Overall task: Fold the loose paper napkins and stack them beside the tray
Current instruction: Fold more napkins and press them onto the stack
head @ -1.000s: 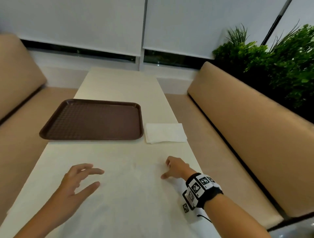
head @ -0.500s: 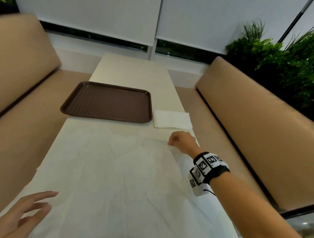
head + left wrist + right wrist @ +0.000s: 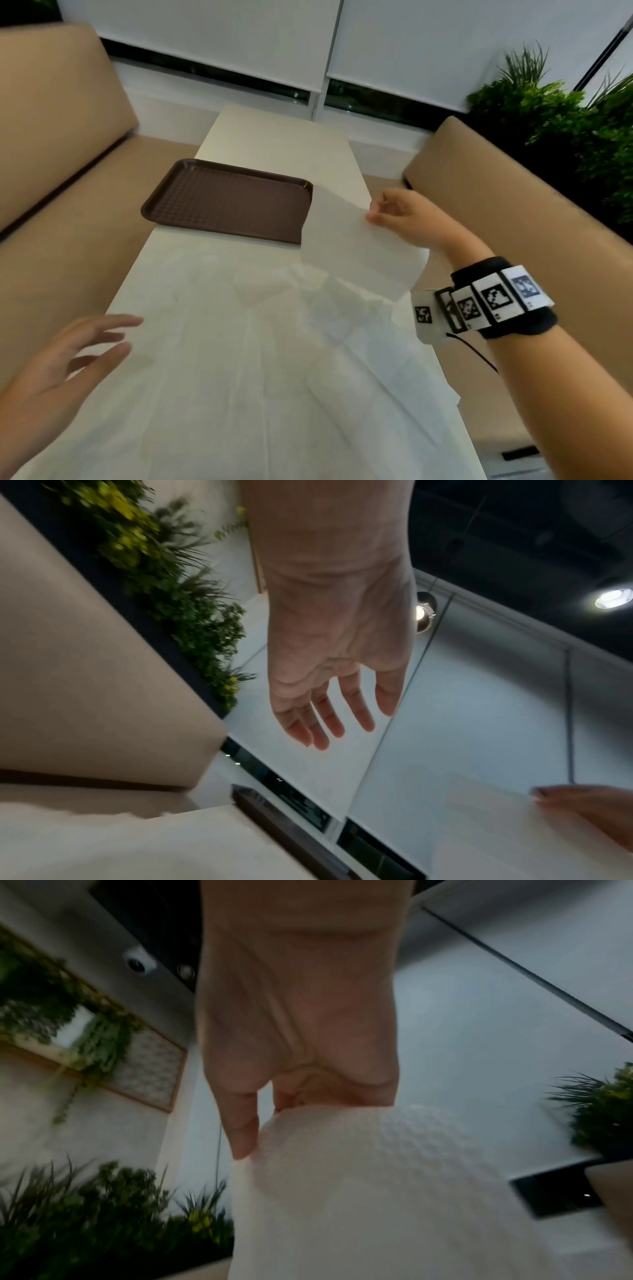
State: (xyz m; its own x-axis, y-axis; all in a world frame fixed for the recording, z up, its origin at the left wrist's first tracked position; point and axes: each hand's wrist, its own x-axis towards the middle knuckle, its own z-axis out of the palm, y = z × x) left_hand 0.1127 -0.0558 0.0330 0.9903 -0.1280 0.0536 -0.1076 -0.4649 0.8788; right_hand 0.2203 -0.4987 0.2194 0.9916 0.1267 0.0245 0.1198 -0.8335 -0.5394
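One tray lies on the one worktop. One napkin is lifted at its corner; how many more sheets lie flat beneath it cannot be counted, since their edges blur together. Two hands show: the left hand and the right hand. One wristband carries several square markers. Two benches flank the worktop, two blinds hang at the window, and one bank of plants stands to the right.

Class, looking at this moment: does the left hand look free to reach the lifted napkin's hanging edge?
Probably yes: the left hand hovers with fingers spread, holding nothing, and only flat napkin paper lies between it and the lifted napkin.
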